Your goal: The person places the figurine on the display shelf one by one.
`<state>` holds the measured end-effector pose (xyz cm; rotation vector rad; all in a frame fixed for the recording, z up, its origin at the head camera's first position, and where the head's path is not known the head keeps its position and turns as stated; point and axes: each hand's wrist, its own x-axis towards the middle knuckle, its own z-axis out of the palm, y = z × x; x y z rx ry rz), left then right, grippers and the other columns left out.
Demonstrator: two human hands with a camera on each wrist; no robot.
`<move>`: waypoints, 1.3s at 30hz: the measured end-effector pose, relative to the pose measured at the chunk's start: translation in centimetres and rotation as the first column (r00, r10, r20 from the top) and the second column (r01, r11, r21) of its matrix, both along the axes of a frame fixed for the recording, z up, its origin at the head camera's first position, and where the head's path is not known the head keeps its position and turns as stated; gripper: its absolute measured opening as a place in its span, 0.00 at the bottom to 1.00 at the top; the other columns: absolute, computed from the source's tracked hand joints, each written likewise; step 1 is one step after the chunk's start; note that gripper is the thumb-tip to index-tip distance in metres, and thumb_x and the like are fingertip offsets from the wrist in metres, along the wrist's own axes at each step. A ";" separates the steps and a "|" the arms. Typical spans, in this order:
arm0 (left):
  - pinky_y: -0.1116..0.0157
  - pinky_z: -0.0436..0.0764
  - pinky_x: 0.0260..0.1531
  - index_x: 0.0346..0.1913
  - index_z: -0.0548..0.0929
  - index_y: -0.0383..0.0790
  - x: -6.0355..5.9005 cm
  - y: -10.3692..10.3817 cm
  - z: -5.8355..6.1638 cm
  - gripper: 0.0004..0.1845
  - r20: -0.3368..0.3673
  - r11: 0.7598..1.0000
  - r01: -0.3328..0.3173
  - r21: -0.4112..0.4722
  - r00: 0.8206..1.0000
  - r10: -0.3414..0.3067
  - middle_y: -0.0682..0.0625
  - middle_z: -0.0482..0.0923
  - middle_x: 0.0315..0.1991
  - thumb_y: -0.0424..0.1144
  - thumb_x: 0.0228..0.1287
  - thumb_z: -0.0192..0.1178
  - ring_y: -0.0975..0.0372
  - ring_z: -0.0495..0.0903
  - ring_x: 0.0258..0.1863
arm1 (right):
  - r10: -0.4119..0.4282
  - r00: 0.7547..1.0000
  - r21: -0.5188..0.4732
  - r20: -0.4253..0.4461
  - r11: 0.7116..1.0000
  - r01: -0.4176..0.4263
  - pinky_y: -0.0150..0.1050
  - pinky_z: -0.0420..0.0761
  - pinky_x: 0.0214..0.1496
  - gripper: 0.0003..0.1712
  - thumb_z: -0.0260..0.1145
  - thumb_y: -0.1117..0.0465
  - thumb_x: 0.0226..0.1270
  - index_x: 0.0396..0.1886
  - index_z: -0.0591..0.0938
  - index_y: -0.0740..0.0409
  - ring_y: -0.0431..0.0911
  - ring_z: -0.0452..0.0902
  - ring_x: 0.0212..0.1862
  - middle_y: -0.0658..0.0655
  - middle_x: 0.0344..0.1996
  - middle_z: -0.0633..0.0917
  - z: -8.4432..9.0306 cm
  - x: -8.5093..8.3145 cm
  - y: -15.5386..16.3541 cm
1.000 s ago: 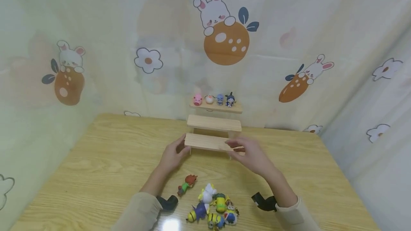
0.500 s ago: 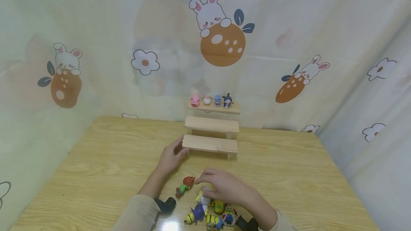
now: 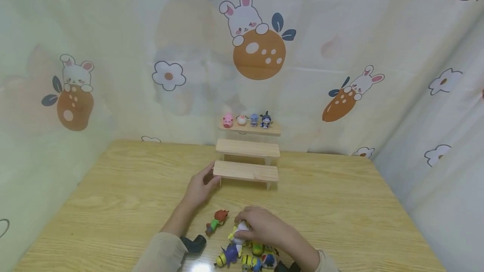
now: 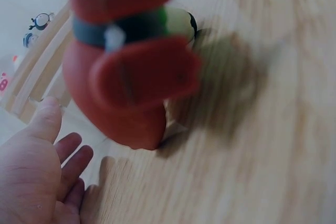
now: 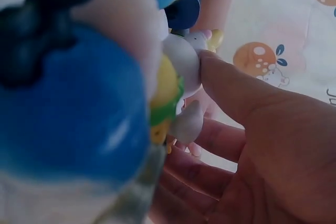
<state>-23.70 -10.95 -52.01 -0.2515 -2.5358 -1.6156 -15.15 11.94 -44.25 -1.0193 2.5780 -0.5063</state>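
1. Right now, a white figure (image 5: 182,64) with yellow parts is in the right hand (image 3: 264,226), pinched by a thumb and curved fingers at the near part of the bench (image 3: 325,205); whether it is lifted, I cannot tell.
2. Close around it lie a purple-and-yellow figure (image 3: 229,255), a yellow-and-blue figure (image 3: 251,262) and a green-and-yellow figure (image 3: 257,248), the last partly hidden by the right hand.
3. To their left, a red-haired figure (image 3: 216,223) in green lies apart.
4. Farther back, the left hand (image 3: 198,188) is at the left end of the lowest shelf (image 3: 245,171), its grip loose, thumb and fingers spread apart.
5. Behind and above rises the middle shelf (image 3: 247,148).
6. Four small figures (image 3: 254,120) stand in a row on the top shelf (image 3: 275,129).
7. A printed cloth (image 3: 189,108) hangs behind.
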 end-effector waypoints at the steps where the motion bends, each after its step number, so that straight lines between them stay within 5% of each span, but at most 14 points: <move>1: 0.52 0.67 0.65 0.71 0.62 0.45 0.0 0.0 -0.1 0.37 0.002 1.000 -0.001 -0.001 1.000 0.001 0.44 0.75 0.62 0.54 0.63 0.59 0.52 0.73 0.62 | 0.000 1.000 -0.001 0.004 1.000 0.000 0.26 0.76 0.35 0.23 0.63 0.42 0.62 0.48 0.84 0.52 0.31 0.74 0.36 0.45 0.41 0.83 0.0 0.0 0.0; 10: 0.52 0.70 0.64 0.71 0.63 0.47 0.1 0.2 -0.2 0.36 0.013 1.000 -0.017 -0.007 1.000 0.017 0.46 0.79 0.57 0.55 0.63 0.58 0.53 0.75 0.59 | -0.019 0.999 -0.060 0.051 0.998 0.022 0.27 0.77 0.37 0.24 0.68 0.44 0.57 0.48 0.84 0.53 0.32 0.75 0.37 0.45 0.41 0.84 0.0 -0.5 0.4; 21: 0.51 0.72 0.61 0.71 0.63 0.46 0.0 0.2 0.1 0.36 0.007 1.000 -0.008 -0.003 1.000 0.008 0.47 0.81 0.53 0.54 0.63 0.58 0.54 0.77 0.56 | -0.121 0.992 -0.138 -0.039 0.984 0.115 0.38 0.80 0.50 0.27 0.73 0.51 0.51 0.52 0.81 0.53 0.44 0.79 0.49 0.51 0.48 0.84 -0.4 -2.3 1.3; 29: 0.51 0.71 0.62 0.71 0.63 0.47 -0.3 0.1 0.0 0.35 0.009 1.000 -0.009 0.000 1.000 0.009 0.47 0.81 0.53 0.53 0.63 0.58 0.54 0.76 0.57 | -0.171 0.973 -0.192 -0.157 0.971 0.140 0.32 0.80 0.43 0.27 0.76 0.55 0.46 0.49 0.83 0.53 0.42 0.78 0.43 0.49 0.44 0.81 -0.1 -2.8 2.0; 39: 0.52 0.72 0.61 0.71 0.63 0.46 -0.1 0.1 0.1 0.35 0.016 1.000 -0.018 -0.006 1.000 0.018 0.47 0.82 0.51 0.51 0.64 0.59 0.55 0.77 0.55 | -0.103 0.970 -0.160 -0.222 0.985 0.068 0.31 0.78 0.41 0.26 0.73 0.53 0.52 0.52 0.82 0.53 0.37 0.72 0.39 0.45 0.42 0.76 0.0 -3.4 3.0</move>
